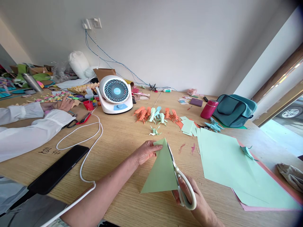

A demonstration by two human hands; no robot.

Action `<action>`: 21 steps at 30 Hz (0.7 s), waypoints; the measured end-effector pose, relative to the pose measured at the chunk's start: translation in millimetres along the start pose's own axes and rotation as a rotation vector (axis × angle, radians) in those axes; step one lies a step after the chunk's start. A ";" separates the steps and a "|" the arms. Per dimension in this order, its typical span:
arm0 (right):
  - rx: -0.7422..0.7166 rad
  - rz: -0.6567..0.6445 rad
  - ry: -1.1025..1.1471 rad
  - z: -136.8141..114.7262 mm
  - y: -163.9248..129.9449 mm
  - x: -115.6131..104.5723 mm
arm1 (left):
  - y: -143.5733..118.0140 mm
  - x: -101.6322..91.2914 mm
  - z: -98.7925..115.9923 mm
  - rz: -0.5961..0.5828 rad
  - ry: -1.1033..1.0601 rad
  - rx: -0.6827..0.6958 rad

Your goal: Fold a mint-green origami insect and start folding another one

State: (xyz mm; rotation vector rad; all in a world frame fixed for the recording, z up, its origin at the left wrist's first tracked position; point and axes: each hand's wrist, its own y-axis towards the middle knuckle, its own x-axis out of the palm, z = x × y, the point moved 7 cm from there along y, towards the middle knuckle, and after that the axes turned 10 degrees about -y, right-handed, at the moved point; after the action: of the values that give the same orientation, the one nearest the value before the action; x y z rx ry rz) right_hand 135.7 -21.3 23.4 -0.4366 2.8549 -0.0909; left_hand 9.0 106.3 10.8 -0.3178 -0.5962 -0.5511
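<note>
Near the front edge of the table (123, 138), my right hand (191, 195) grips the scissors (181, 179), blades along the right side of the green paper (161, 171). My left hand (145, 153) pinches its top corner. Beyond stand paper frogs (155, 115) and a fan (115, 94).

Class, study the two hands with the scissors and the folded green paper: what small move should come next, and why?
Probably close the scissors and slide them on toward the tip. The right hand has the blades along the right edge of the folded green paper, and the left hand pinches its top corner steady.
</note>
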 end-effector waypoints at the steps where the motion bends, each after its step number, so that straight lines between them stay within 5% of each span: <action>1: 0.001 0.005 -0.001 0.1 0.2 -0.4 | 0.1 -0.1 0.2 -0.001 0.000 0.002; 21: 0.107 0.058 0.004 19.9 -1.1 -1.9 | -2.3 4.1 -3.0 -0.028 0.015 -0.022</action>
State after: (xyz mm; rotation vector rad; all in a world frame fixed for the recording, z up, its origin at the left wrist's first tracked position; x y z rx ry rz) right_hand 142.9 -22.2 4.7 -0.3314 2.8472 -0.2322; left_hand 11.8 101.5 11.2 -0.3264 -0.5806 -0.5874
